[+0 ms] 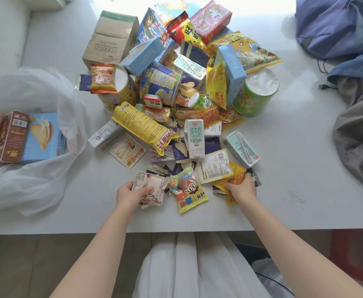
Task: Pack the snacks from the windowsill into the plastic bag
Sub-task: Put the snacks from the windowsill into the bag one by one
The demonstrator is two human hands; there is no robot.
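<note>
White windowsill (pixel 294 160), daylight behind. Left hand (pixel 131 195) grips a pale sachet (pixel 153 187) (more stacked beneath); right hand (pixel 241 190) clutches an orange packet (pixel 236 179). Cartoon packet (pixel 187 190) lies flat between them. Beyond both hands: heaped snacks (pixel 161 82), milk carton (pixel 195 139) among them. Plastic bag (pixel 32 183) well left of left hand, mouth open, a blue box (pixel 44 136) and brown box (pixel 10 136) inside.

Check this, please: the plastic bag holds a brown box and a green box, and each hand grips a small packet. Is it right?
No. The head view shows a light blue box, not a green one, beside the brown box in the plastic bag. The left hand grips a pale packet, the right hand an orange packet.
</note>
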